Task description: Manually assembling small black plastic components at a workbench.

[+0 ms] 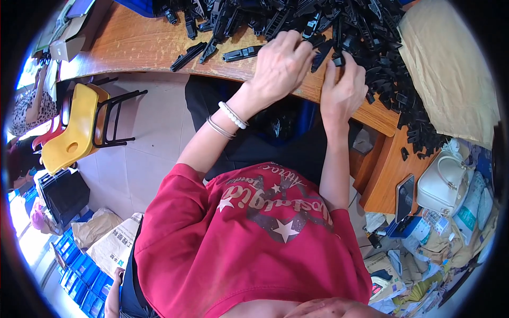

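Observation:
My left hand (pixel 282 68), with white bead bracelets at its wrist, is closed above the table edge. Its fingers curl against a narrow, pointed black plastic part (pixel 321 55); the fingertips are partly hidden. To its right, my right hand (pixel 344 91) pinches a small black plastic piece (pixel 338 61) between thumb and forefinger. Beyond both hands spreads a heap of black plastic parts (pixel 275 21), many long and ridged. A few long black parts lie apart from it, left of my left hand, among them a slim one (pixel 189 56) and one with a grey strip (pixel 241 54).
A pile of small black pieces (pixel 389 90) runs down the right side beside a large tan paper sack (pixel 450 74). Phone (pixel 404 197) and white handbag (pixel 444 183) are at lower right. Left, a yellow chair (pixel 79 127) stands on the floor; other people are partly visible.

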The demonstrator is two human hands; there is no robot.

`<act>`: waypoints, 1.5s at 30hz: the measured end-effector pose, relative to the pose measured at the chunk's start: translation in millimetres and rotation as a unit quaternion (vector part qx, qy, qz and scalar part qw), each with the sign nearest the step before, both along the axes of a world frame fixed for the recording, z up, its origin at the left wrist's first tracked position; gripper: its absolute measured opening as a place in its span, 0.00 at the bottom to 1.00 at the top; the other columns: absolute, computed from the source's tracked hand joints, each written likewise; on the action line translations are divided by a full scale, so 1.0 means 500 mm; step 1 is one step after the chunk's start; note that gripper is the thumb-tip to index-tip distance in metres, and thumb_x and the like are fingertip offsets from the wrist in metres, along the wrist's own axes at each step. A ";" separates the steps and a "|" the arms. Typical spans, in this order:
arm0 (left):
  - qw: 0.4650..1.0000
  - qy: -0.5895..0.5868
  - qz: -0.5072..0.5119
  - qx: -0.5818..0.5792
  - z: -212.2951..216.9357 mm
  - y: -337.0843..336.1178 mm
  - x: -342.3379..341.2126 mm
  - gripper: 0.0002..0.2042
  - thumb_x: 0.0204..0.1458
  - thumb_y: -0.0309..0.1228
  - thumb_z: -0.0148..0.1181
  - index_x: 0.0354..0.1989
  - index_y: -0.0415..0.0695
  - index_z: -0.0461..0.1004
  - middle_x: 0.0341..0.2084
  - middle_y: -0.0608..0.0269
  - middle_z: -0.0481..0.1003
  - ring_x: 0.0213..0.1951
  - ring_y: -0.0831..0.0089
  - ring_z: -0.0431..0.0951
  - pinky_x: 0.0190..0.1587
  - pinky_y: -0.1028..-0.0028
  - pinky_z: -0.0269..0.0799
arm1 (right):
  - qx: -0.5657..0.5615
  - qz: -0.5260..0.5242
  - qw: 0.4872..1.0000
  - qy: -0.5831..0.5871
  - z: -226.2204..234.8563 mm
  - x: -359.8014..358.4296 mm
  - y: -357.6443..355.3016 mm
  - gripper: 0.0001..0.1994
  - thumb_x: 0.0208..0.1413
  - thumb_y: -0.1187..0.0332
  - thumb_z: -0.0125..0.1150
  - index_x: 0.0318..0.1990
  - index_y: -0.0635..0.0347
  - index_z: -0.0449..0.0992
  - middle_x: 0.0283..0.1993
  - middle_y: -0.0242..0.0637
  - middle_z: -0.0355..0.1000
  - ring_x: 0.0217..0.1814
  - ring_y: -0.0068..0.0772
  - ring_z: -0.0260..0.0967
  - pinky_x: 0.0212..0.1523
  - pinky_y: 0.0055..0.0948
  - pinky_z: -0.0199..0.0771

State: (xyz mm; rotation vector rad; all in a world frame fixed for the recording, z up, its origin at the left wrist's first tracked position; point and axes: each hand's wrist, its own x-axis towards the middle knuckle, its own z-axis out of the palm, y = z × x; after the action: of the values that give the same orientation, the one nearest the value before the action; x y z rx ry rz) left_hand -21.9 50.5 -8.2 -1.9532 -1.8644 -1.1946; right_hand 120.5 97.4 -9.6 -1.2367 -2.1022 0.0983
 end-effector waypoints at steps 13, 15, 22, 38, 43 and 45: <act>0.989 0.130 -0.056 -0.043 0.002 -0.062 -0.011 0.09 0.43 0.27 0.60 0.31 0.39 0.70 0.35 0.55 0.70 0.39 0.61 0.72 0.40 0.67 0.72 | -0.024 -0.030 0.999 0.036 0.001 0.022 0.001 0.10 0.55 0.64 0.63 0.37 0.61 0.74 0.34 0.39 0.69 0.37 0.43 0.70 0.39 0.39 0.62; 0.985 0.130 -0.108 -0.023 -0.006 -0.078 -0.013 0.10 0.44 0.27 0.61 0.34 0.39 0.69 0.39 0.54 0.72 0.40 0.59 0.72 0.44 0.64 0.70 | -0.010 -0.053 0.998 -0.025 0.006 0.009 0.010 0.12 0.54 0.63 0.65 0.37 0.62 0.74 0.34 0.39 0.69 0.37 0.42 0.70 0.38 0.39 0.61; 0.990 -0.069 -0.096 -0.077 -0.003 -0.074 -0.028 0.11 0.46 0.24 0.66 0.38 0.37 0.75 0.37 0.55 0.75 0.40 0.57 0.74 0.41 0.67 0.71 | -0.093 0.102 0.982 0.131 -0.004 0.037 -0.005 0.09 0.52 0.73 0.64 0.40 0.65 0.75 0.36 0.40 0.70 0.37 0.40 0.70 0.40 0.37 0.67; 0.962 -0.202 -0.161 -0.089 -0.009 -0.060 -0.041 0.11 0.41 0.22 0.69 0.35 0.35 0.79 0.33 0.54 0.78 0.38 0.58 0.76 0.42 0.67 0.73 | -0.198 0.298 0.925 0.131 0.013 0.049 0.020 0.11 0.45 0.80 0.68 0.38 0.68 0.81 0.36 0.39 0.72 0.40 0.34 0.70 0.41 0.28 0.69; 0.927 -0.293 -0.157 -0.175 0.018 -0.067 -0.040 0.16 0.39 0.30 0.74 0.36 0.36 0.78 0.33 0.56 0.76 0.38 0.62 0.77 0.40 0.69 0.74 | -0.255 0.237 0.920 0.180 0.024 0.094 -0.021 0.05 0.50 0.79 0.64 0.36 0.67 0.80 0.37 0.39 0.73 0.39 0.34 0.71 0.40 0.30 0.71; 0.984 -0.137 -0.103 -0.053 0.002 -0.040 -0.039 0.16 0.43 0.31 0.70 0.38 0.37 0.76 0.35 0.56 0.73 0.39 0.59 0.76 0.39 0.67 0.74 | -0.040 0.084 0.979 0.180 0.004 0.117 -0.011 0.01 0.52 0.77 0.65 0.32 0.65 0.80 0.36 0.39 0.73 0.39 0.35 0.71 0.40 0.30 0.71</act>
State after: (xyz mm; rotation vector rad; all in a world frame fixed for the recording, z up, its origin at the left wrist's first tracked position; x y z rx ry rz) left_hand -41.6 30.4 -7.0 -2.1795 -1.9217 -1.5229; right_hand 178.8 91.9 -7.5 -0.9975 -1.8938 0.4529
